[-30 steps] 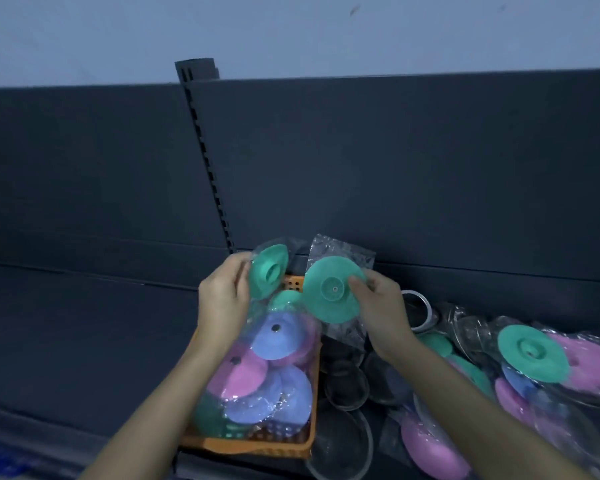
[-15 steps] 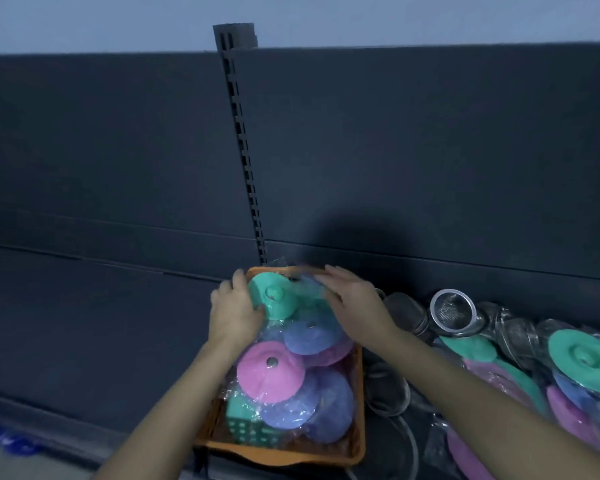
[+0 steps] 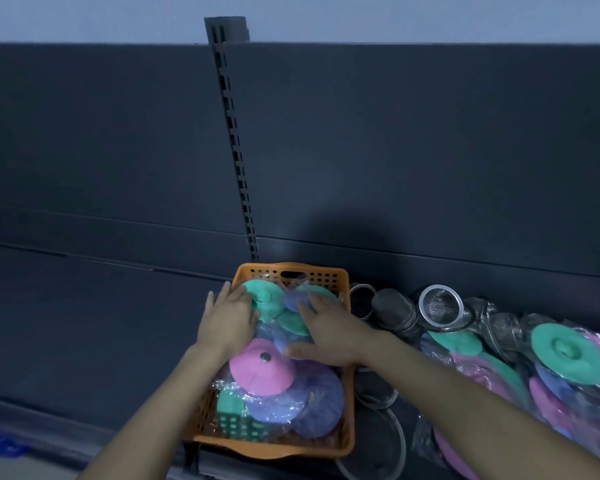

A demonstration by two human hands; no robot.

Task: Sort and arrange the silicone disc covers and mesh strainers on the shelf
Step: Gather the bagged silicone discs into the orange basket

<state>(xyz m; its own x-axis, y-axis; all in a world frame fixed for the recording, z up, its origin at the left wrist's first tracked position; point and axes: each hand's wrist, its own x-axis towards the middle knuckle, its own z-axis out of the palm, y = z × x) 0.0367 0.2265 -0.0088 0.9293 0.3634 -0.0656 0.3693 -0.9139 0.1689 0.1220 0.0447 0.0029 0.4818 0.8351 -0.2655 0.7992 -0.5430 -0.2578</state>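
An orange perforated basket (image 3: 286,271) sits on the dark shelf and holds several bagged silicone disc covers in green, pink and blue. My left hand (image 3: 227,320) lies flat on the left side of the pile, its fingers against a green disc cover (image 3: 269,301) at the back. My right hand (image 3: 329,327) presses down with spread fingers on the blue and green discs beside it. A pink disc cover (image 3: 260,370) lies in the basket's middle, just in front of both hands. Mesh strainers (image 3: 440,306) lie right of the basket.
To the right of the basket, more bagged discs (image 3: 565,353) in green, pink and blue are heaped on the shelf with metal strainers. A slotted upright (image 3: 236,150) runs up the dark back panel. The shelf (image 3: 101,323) stretches left of the basket.
Both hands lowered the two green discs they held up into the basket. They now rest flat on the pile. The view has shifted so the basket sits more central.
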